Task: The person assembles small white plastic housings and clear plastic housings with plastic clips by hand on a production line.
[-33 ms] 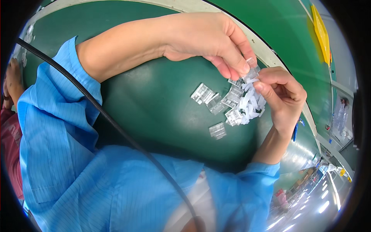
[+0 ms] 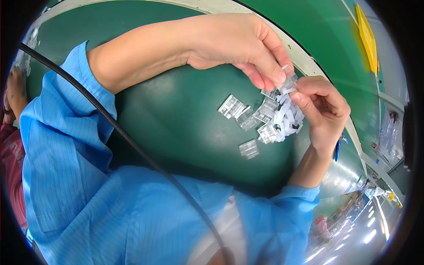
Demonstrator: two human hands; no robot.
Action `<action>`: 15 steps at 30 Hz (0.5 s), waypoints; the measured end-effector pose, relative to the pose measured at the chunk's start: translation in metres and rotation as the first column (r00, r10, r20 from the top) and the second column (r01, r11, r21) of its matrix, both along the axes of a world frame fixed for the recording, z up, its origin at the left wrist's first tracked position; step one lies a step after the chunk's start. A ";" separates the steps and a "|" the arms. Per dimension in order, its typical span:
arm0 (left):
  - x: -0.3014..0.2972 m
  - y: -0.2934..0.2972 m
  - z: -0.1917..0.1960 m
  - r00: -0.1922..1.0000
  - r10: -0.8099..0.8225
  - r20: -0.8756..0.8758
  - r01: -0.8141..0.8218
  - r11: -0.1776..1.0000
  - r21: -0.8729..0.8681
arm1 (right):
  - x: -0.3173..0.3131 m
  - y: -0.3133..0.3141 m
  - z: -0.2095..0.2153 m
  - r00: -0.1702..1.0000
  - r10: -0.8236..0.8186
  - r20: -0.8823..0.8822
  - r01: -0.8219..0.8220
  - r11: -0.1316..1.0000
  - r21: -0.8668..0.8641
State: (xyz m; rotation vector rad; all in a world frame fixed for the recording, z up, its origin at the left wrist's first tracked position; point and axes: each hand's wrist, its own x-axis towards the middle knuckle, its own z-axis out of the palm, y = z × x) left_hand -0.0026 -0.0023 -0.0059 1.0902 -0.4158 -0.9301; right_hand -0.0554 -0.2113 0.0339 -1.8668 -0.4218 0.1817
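My left hand reaches in from the left and is closed, its thumb and fingers pinching a small clear plastic block. Opposite it, my right hand is closed too, thumb and forefinger pressed together at the block's lower right side. A small white plastic piece pokes out by the right thumb, mostly hidden by the fingers. Right below both hands lies a heap of white plastic pieces. Several loose clear blocks lie to its left, among them one ribbed block and a nearer block lying apart.
The work surface is a dark green mat with a pale border. A black cable crosses the view in front of my left sleeve. A blue object lies beyond my right wrist. Another person's arm shows at the far left.
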 end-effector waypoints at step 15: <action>-0.006 0.001 0.013 0.992 0.126 0.001 -0.126 0.991 0.040 | -0.007 0.011 -0.025 0.922 -0.170 0.348 0.166 0.985 0.042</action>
